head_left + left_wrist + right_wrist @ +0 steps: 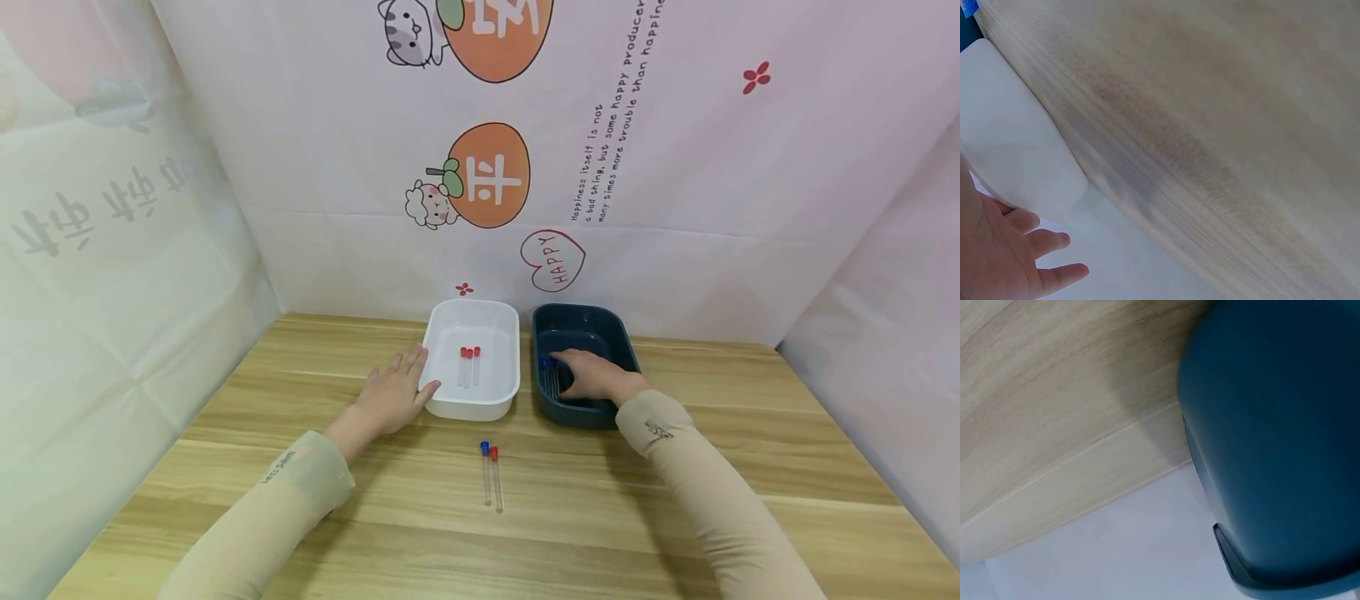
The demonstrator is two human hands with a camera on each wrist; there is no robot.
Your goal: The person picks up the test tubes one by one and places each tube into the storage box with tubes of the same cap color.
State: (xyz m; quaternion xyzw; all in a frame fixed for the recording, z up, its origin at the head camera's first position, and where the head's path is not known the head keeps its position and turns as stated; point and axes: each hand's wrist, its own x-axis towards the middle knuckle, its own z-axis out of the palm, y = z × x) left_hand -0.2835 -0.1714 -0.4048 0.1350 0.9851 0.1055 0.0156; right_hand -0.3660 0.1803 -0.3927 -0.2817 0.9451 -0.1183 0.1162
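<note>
Head view: on the wood-grain desk (420, 533), a dark-blue rectangular plastic tray (577, 416) stands right of the white rectangular plastic tray (472, 410). Left hand (392, 393): grip spread at the white tray's left rim; right hand (596, 375), inside the dark tray: grip impossible to tell. Sorting looks mostly done: three clear red-capped tubes (468, 369) inside the white tray, clear blue-capped tubes (552, 380) right of it; a loose blue-capped tube (487, 477) and loose red-capped tube (497, 481) remain before it, long axes front-to-back, caps toward it

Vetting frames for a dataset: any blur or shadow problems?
Head: mostly crisp, soft arm shadows on the table; left wrist: table grain smeared and soft, white bin washed of detail; right wrist: dark bin nearly featureless, soft shadow on the table beside it.
</note>
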